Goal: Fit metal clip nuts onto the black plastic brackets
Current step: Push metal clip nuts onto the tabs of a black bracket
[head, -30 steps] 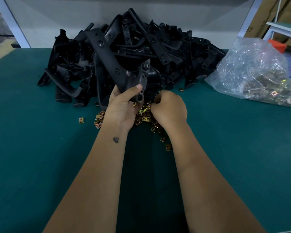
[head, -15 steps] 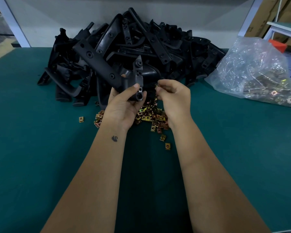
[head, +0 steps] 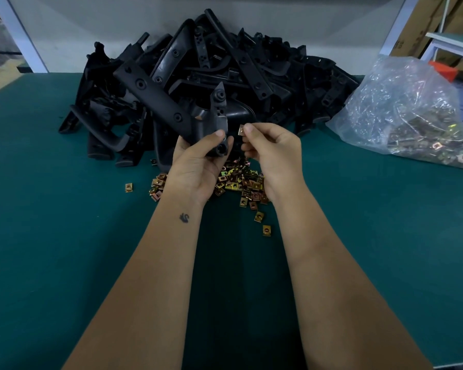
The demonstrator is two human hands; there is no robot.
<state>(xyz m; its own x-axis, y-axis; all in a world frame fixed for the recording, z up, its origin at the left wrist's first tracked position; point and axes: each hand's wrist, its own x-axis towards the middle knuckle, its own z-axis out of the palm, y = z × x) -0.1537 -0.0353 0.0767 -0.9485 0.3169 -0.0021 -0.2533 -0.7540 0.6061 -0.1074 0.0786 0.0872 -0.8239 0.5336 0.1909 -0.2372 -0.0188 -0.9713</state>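
A long black plastic bracket (head: 169, 102) is gripped at its near end by the left hand (head: 198, 161), thumb pressed over the front, and is held above the loose pile of brass-coloured metal clip nuts (head: 238, 182) on the green table (head: 64, 236), its long axis rising away toward the upper left. A single small metal clip nut (head: 241, 130) is pinched between the curled thumb and forefinger of the right hand (head: 273, 153), just right of the bracket's gripped end and apart from it. Behind the clip-nut pile a heap of black plastic brackets (head: 251, 70) is stacked, with a clear plastic bag of clip nuts (head: 406, 110) to the pile's far right.

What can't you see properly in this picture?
- Head view: part of the loose pile of gold metal clip nuts is hidden behind both hands, left and right.
- The crinkly clear plastic bag is cut off by the right edge.
- The lower end of the held black plastic bracket is covered by the left hand.
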